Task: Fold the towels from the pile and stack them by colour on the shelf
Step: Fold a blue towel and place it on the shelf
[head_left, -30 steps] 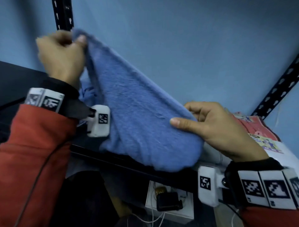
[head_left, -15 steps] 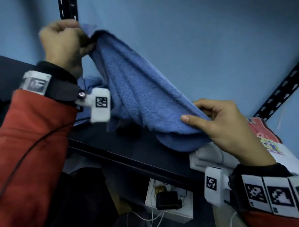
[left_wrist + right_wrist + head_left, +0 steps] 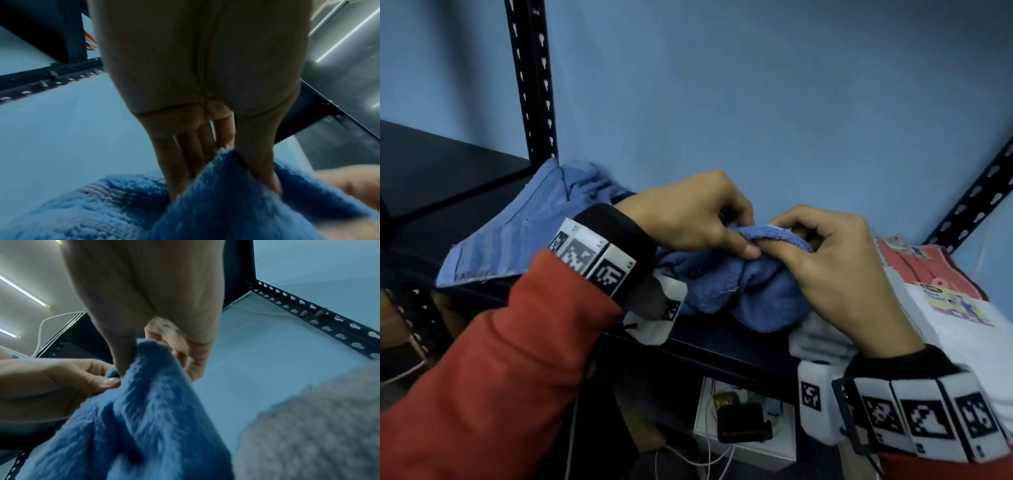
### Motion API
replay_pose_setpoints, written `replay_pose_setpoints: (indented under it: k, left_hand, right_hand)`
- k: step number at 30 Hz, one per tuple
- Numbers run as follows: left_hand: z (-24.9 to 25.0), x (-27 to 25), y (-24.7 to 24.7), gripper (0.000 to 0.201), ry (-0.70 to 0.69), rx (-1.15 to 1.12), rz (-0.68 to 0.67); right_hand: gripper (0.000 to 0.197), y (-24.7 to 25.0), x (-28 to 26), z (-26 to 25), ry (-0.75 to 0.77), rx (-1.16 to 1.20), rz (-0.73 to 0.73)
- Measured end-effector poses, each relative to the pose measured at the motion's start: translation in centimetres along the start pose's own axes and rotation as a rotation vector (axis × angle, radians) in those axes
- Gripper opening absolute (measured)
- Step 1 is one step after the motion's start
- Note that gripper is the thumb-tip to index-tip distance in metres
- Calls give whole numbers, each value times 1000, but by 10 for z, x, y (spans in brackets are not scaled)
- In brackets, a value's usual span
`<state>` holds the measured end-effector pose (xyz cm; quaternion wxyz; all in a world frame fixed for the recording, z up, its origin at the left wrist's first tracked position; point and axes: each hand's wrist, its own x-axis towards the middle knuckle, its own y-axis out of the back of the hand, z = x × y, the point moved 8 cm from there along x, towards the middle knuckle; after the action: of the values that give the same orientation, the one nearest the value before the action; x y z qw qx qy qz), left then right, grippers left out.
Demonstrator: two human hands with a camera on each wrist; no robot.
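A fluffy blue towel (image 3: 750, 291) lies bunched on the black shelf (image 3: 722, 346), and both hands meet at its top fold. My left hand (image 3: 722, 233) pinches that fold between thumb and fingers, and the left wrist view shows the blue towel (image 3: 236, 203) caught under the thumb. My right hand (image 3: 804, 246) pinches the same edge from the right; its wrist view has the blue towel (image 3: 144, 402) hanging from thumb and fingers. A second, ribbed blue towel (image 3: 517, 240) lies spread behind my left wrist.
White folded towels (image 3: 969, 342) with a paper label lie at the right, a red packaged towel (image 3: 914, 267) behind them. Black perforated uprights (image 3: 534, 85) stand at the back left and far right. A white box with a black charger (image 3: 743, 421) sits below the shelf.
My left hand has come down from high at the left to the shelf, bringing its towel corner to my right hand. The towel, stretched in the air before, is now bunched on the shelf.
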<state>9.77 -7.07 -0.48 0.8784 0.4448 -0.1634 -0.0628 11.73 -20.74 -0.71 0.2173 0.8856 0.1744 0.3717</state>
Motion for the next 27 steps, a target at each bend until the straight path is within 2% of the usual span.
replay_pose_setpoints:
  k: [2, 5, 8, 10, 12, 15, 18, 20, 22, 25, 27]
  left_hand:
    - [-4, 1, 11, 10, -19, 16, 94]
    - [-18, -13, 56, 6, -27, 14, 383]
    - [-38, -41, 101, 5, -24, -56, 688]
    - [-54, -54, 115, 17, -21, -144, 793]
    - [-64, -59, 118, 18, -20, -211, 839]
    - [-67, -53, 113, 22, -16, -303, 818]
    - [-72, -48, 105, 22, 6, -597, 702]
    - [-80, -53, 104, 9, 29, -863, 692]
    - [-95, -63, 112, 8, 68, -1046, 812]
    - [-112, -78, 121, 12, 129, -1037, 1028]
    - [-112, -79, 118, 24, 129, -1094, 1078]
  right_hand:
    - [10, 1, 0, 4, -19, -11, -22]
    - [13, 0, 2, 19, -50, -108, -70]
    - [13, 13, 5, 36, -91, -174, 29]
    - [13, 26, 7, 40, -87, -212, 118]
    - [13, 36, 9, 38, -76, -220, 181]
    - [10, 47, 7, 32, -53, -129, 283]
    - [15, 58, 1, 30, -95, 25, 353]
    - [20, 68, -1, 34, -145, 134, 386]
    - [21, 80, -1, 40, -168, 236, 412]
    - [19, 96, -1, 41, -115, 213, 389]
    - [13, 97, -1, 38, -83, 251, 324]
